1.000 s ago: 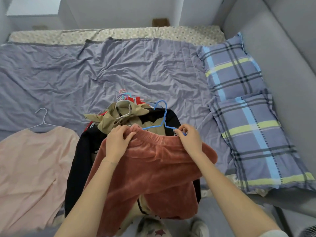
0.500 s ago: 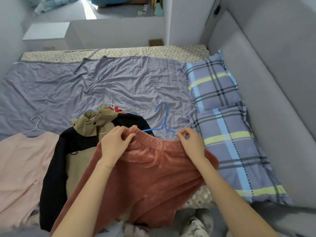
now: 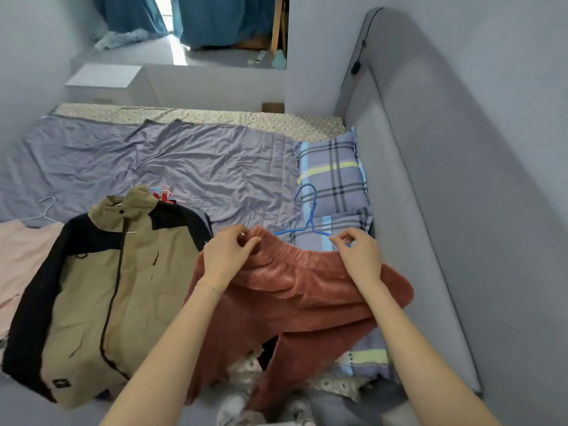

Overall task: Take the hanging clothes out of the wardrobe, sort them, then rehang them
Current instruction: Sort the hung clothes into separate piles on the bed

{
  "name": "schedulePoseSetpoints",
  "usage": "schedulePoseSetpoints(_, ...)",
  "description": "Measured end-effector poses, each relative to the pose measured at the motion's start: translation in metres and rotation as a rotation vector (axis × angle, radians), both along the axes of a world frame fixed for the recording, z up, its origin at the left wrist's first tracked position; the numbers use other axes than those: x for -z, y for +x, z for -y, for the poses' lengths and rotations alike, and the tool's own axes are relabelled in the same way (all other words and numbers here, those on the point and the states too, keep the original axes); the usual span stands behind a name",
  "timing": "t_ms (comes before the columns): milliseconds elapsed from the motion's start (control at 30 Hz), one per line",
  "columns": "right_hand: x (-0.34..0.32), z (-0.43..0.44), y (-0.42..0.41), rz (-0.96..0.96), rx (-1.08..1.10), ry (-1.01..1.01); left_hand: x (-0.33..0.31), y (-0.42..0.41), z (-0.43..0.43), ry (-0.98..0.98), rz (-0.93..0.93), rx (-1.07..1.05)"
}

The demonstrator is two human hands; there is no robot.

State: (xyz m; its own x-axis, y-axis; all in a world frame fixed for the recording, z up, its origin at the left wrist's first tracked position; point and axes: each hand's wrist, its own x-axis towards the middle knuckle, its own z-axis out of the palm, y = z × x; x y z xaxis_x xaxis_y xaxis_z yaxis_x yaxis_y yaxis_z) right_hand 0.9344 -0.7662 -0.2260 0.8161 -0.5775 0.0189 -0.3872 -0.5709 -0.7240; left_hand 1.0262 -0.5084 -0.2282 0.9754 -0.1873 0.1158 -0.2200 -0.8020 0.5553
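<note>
Rust-red fleece trousers (image 3: 307,290) hang on a blue hanger (image 3: 309,216) over the bed's near right part. My left hand (image 3: 229,252) pinches the left end of their elastic waistband. My right hand (image 3: 358,256) pinches the right end together with the hanger's arm. A khaki and black jacket (image 3: 101,284) lies flat on the bed to the left, covering a pile with red and pink hangers (image 3: 161,192) poking out behind its collar. At the far left lies a pale pink garment (image 3: 21,256) on a white hanger (image 3: 46,207).
The bed carries a wrinkled lilac sheet (image 3: 190,161). Two plaid pillows (image 3: 333,173) lean by the grey padded headboard (image 3: 415,186) on the right. A white cabinet (image 3: 104,83) stands beyond the bed. Patterned slippers (image 3: 236,407) show at the bottom edge.
Both hands have carried the red trousers on the blue hanger to the right, off the clothes pile. The khaki and black jacket now lies uncovered.
</note>
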Motion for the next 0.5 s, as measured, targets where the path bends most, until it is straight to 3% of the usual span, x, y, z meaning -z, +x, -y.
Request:
schedulePoseSetpoints(233,-0.019,0.073,-0.016,0.037,0.05,-0.075,-0.009,-0.014,0.075,-0.012,0.03,0.045)
schedulePoseSetpoints(500,-0.014,0.084,0.013,0.039,-0.009,-0.072,0.011,0.014,0.085,-0.054,0.038,0.056)
